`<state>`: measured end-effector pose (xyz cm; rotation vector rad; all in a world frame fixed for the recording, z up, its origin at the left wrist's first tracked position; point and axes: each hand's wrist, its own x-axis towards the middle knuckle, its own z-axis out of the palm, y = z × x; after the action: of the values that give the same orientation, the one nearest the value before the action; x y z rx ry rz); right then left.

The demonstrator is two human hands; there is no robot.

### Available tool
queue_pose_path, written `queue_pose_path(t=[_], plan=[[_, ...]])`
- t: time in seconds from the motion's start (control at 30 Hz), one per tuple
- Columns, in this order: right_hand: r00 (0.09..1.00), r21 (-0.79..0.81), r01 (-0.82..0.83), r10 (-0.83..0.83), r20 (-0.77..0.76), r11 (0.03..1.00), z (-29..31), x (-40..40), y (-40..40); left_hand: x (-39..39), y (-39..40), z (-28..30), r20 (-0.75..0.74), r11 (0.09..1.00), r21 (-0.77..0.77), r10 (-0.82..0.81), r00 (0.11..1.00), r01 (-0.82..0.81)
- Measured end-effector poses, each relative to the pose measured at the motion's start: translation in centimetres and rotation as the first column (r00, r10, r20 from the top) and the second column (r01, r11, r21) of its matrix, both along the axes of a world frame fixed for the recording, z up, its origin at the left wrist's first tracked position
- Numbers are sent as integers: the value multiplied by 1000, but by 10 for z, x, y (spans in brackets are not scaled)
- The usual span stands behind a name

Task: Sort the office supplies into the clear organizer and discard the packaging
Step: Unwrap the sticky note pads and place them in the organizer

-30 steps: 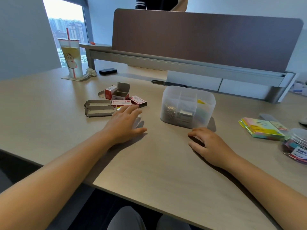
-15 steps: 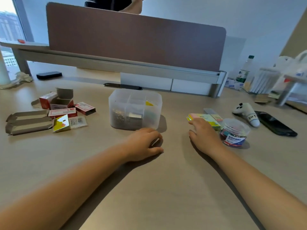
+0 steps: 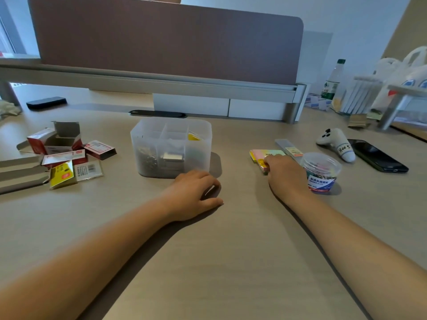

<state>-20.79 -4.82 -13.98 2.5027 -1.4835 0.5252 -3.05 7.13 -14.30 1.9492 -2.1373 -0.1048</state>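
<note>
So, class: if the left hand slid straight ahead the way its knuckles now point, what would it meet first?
Most likely the clear organizer. The left hand rests on the desk just in front of its near wall, though whether they already touch is unclear.

A: What's under the right hand (image 3: 287,175)?
B: It covers the near end of the sticky-note pack (image 3: 265,155); fingertips hidden, grip can't tell.
A: Left of the organizer (image 3: 171,147)?
B: Flat grey cartons (image 3: 20,172) cut off by the frame edge. Box print too small to read.
A: Inside the organizer?
B: Frosted walls blur contents.
</note>
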Motion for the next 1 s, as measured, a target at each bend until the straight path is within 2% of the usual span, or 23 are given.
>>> queue_pose_path(t=[0.07, 0.17, 0.23, 0.33, 0.4, 0.47, 0.53, 0.57, 0.63, 0.7, 0.8, 0.87, 1.0], plan=[[996, -64, -76, 79, 45, 995, -1, 0, 0, -1, 1, 1, -12, 1000, 1, 3, 1000, -3], [947, -187, -199, 238, 217, 962, 6, 2, 8, -2, 1, 3, -65, 1000, 8, 23, 998, -23], [874, -240, -237, 315, 371, 941, 15, 6, 21, -5, 1, 5, -174, 999, -7, 41, 984, -43], [716, -150, -272, 304, 629, 951, 26, 13, 40, -13, 0, 8, -440, 992, -62, 74, 895, -113], [610, -14, -302, 205, 766, 953, 29, 16, 46, -18, -1, 12, -639, 984, -71, 80, 765, -162], [485, 124, -392, 90, 870, 912, 31, 18, 49, -22, -1, 15, -830, 986, -44, 54, 555, -162], [404, 232, -494, -14, 915, 838, 30, 21, 53, -22, 0, 18, -937, 988, -9, 45, 346, -152], [388, 273, -532, -56, 920, 801, 28, 23, 56, -20, 2, 18, -960, 986, 9, 54, 275, -164], [385, 327, -584, -101, 917, 743, 25, 28, 62, -16, 2, 17, -980, 976, 39, 79, 184, -212], [443, 350, -600, -65, 894, 720, 24, 33, 65, -12, 2, 16, -983, 966, 46, 89, 158, -255], [601, 305, -559, 123, 789, 771, 25, 39, 62, -6, 4, 16, -970, 956, 3, 73, 230, -293], [646, 258, -534, 193, 738, 805, 26, 42, 59, -3, 4, 15, -960, 948, -36, 56, 275, -316], [705, 126, -467, 283, 650, 875, 25, 45, 53, -1, 4, 14, -950, 942, -41, 68, 306, -334]])
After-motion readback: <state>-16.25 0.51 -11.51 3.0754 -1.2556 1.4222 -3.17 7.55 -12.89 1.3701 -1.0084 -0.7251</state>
